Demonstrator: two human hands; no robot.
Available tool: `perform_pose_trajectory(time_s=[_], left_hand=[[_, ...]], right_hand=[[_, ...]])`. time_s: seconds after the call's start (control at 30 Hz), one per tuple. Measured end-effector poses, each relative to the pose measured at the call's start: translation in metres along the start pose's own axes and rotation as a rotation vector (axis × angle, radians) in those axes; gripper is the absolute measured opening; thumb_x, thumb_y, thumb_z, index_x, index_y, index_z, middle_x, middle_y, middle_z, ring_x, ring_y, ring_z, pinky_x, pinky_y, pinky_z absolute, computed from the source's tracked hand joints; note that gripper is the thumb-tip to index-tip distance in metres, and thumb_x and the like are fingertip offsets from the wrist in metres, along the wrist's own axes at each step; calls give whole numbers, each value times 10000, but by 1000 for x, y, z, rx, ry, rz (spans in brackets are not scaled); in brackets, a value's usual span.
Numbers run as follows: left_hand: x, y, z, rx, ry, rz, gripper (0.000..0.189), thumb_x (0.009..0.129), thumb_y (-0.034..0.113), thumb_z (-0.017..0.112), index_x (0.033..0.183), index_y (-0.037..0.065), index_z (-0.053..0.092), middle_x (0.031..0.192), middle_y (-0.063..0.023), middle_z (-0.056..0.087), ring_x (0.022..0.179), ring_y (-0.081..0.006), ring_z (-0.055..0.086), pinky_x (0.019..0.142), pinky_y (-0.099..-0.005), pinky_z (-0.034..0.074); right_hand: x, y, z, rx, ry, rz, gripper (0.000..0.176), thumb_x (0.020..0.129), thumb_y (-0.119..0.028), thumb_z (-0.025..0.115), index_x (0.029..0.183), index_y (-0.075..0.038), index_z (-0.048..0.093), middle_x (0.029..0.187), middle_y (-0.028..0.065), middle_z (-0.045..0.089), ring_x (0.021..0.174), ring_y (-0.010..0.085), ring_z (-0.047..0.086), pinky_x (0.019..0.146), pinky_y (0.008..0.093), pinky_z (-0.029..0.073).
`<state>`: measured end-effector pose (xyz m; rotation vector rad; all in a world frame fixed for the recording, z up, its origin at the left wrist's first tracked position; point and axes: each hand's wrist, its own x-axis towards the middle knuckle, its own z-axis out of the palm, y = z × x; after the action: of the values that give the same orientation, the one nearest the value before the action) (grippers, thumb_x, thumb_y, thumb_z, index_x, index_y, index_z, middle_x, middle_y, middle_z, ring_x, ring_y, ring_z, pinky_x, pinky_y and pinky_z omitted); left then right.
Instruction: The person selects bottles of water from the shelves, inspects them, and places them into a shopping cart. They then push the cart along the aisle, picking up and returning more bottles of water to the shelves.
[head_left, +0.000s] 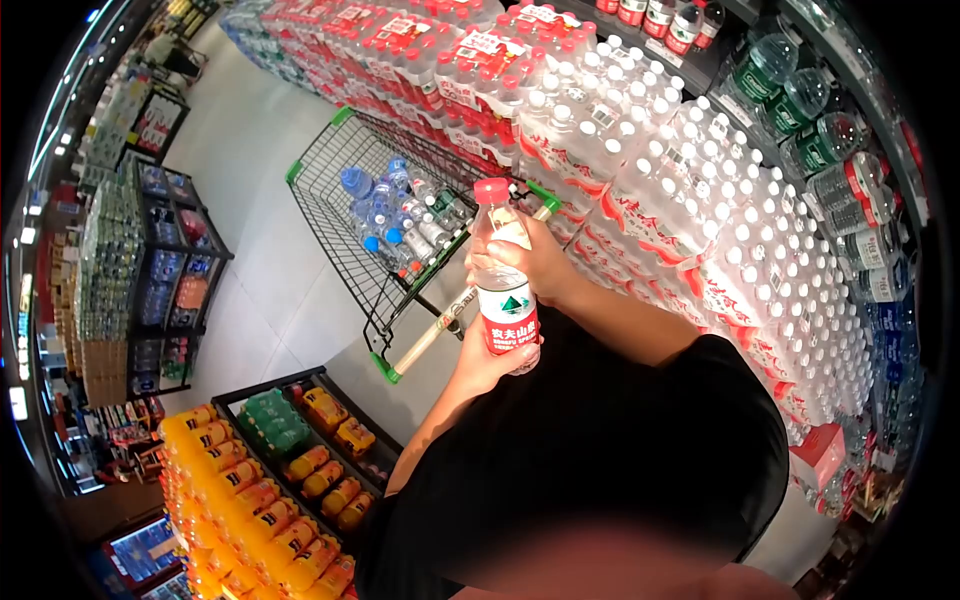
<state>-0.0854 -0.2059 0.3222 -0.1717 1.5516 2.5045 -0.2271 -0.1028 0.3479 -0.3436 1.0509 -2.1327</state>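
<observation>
A clear water bottle with a red cap and a red and white label is held in front of my chest, nearly upright in view. My left hand grips its lower part, by the base. Higher up, the fingers of my right hand wrap round the bottle below its neck. Just beyond stands a wire shopping cart with green corners and a pale handle bar. Several bottles of water, some blue-capped, lie and stand inside it.
Stacked packs of white-capped bottles rise on the right, with red-capped packs behind. Orange drink bottles fill a display at lower left. A dark shelf stand is farther left, across the tiled floor.
</observation>
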Motion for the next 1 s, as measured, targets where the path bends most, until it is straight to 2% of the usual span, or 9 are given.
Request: perform_pose_trajectory(time_s=[0.07,0.23,0.37,0.5,0.53,0.63,0.73,0.9,1.0], left_hand=[[16,10,9,9,-37,-44,541,797,106,788,1227,5,476,1058,-104,641,920,-204,672,826,-341,556],[72,13,20,146,-55,-37,533,788,81,786,1221,4,485,1057,-85,638,920,-160,659,830,-309,543],[123,2,33,412,68,121,559,760,80,812,1203,-11,485,1048,-68,629,911,-140,628,828,-289,516],[182,-17,29,434,196,240,691,747,97,831,1315,-1,450,1128,-86,629,1077,-156,571,944,-337,458],[191,-14,28,467,281,240,718,755,94,823,1354,10,436,1185,-89,620,1156,-165,530,989,-346,422],[214,-15,4,213,311,200,334,839,-14,723,1151,5,606,993,-41,676,914,-104,608,850,-256,478],[226,-20,-2,251,460,182,106,865,-21,693,968,-15,671,837,-39,680,764,-94,611,762,-232,491],[231,-33,-2,286,558,110,66,889,19,646,905,-42,666,826,-81,681,764,-138,629,767,-275,501],[232,-43,0,274,637,85,40,882,10,653,886,-30,649,812,-72,669,755,-147,638,752,-275,504]], right_hand=[[-1,-14,-14,-23,28,-51,558,798,-349,745,1172,-17,498,947,112,623,895,229,656,783,402,577],[8,-69,-61,-379,43,-252,404,846,-212,725,1145,-27,526,1034,74,635,955,152,624,874,317,501],[17,-98,-98,-572,149,-214,406,809,-163,765,1134,-43,554,1035,50,638,977,146,618,884,327,496],[19,-140,-136,-574,142,-283,421,760,-113,790,1114,-42,573,1070,47,641,1012,139,609,910,330,484],[17,-158,-143,-577,232,-271,432,750,-98,787,1119,-37,571,1084,54,641,1029,137,604,926,332,477],[27,-201,-206,-878,504,-696,461,720,-128,832,1110,-34,605,1030,61,666,962,159,633,878,315,490],[33,-256,-268,-1177,692,-966,464,731,-151,845,1101,-11,603,1083,108,675,981,204,652,877,325,508],[57,-318,-367,-1481,956,-1373,458,720,-120,852,1084,2,602,1101,139,678,985,281,662,859,356,529],[76,-332,-406,-1580,1019,-1432,464,713,-136,860,1074,0,602,1084,142,684,971,297,661,839,359,532]])
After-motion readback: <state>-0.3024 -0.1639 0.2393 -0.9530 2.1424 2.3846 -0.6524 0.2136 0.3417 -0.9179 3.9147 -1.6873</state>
